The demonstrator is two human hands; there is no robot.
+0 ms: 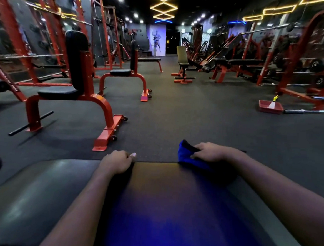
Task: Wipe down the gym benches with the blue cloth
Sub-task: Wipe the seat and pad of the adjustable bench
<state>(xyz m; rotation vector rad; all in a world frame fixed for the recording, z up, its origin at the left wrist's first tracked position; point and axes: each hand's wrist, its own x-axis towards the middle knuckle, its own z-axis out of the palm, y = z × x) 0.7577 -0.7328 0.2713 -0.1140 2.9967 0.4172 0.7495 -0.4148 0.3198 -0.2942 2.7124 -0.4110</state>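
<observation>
The person leans over a dark padded bench, the counter [43, 192], which fills the bottom of the view. Its long side runs from left to right, and its far edge lies just past both hands.

The right hand [210, 153] is closed around the blue cloth [188, 157]. The cloth is bunched up and sits at the far edge of the counter, on the right part. It touches the pad and pokes out to the left of the fingers.

The left hand [116, 162] is curled and holds nothing. It rests on the same far edge, well apart from the cloth. It seems to be steadying the person.

So the right hand is the one to wipe. The bare pad lies mostly to the left of the cloth and toward the person. My guess is the next wipe goes sideways along the counter, toward the left hand, so that hand may have to lift.

More benches stand on the floor beyond, like the red seat [69, 92] on the left. No writing is clear enough to read.
</observation>
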